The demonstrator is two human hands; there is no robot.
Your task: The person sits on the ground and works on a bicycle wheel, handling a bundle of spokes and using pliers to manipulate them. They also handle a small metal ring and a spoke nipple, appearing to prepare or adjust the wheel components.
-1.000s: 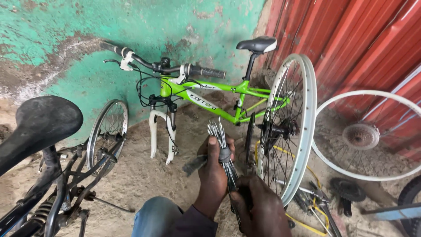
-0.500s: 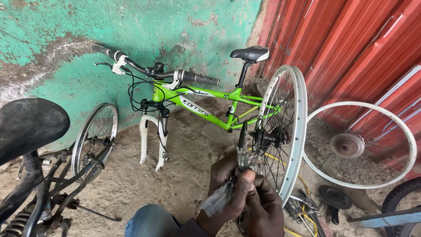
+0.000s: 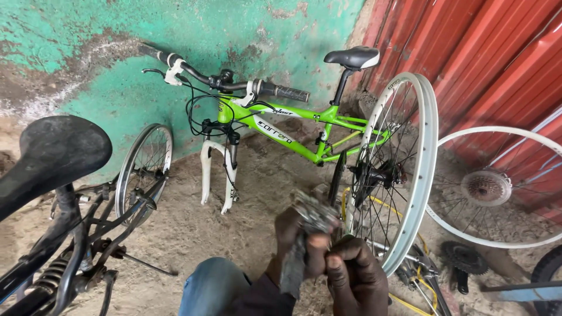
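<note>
At six o'clock in the view, low and just right of centre, the two hands are bunched together around a grey metal tool [image 3: 301, 246]. The left hand [image 3: 295, 240] is wrapped round the tool's middle, while the right hand [image 3: 357, 275] sits just beside it at four o'clock, fingers curled in against the same tool; both are clamped on it. The tool's blurred upper end pokes out above the knuckles and its lower end hangs down toward a blue-jeaned knee [image 3: 213, 287] at seven o'clock. What kind of tool it is cannot be told through the blur.

Just to the right of the hands, at three o'clock from them, a loose white-rimmed wheel [image 3: 410, 193] stands upright on the dirt floor [image 3: 175, 228], its spokes and hub close by the knuckles. Behind it at twelve o'clock a green bicycle [image 3: 275, 131] leans on a teal wall [image 3: 105, 52], its white fork resting wheel-less on the floor and its black seat pointing toward a red metal wall [image 3: 486, 64]. A second loose wheel [image 3: 497, 187] with a gear cluster leans on that wall at three o'clock. At nine o'clock stands a black bicycle [image 3: 55, 158] with a broad saddle.
</note>
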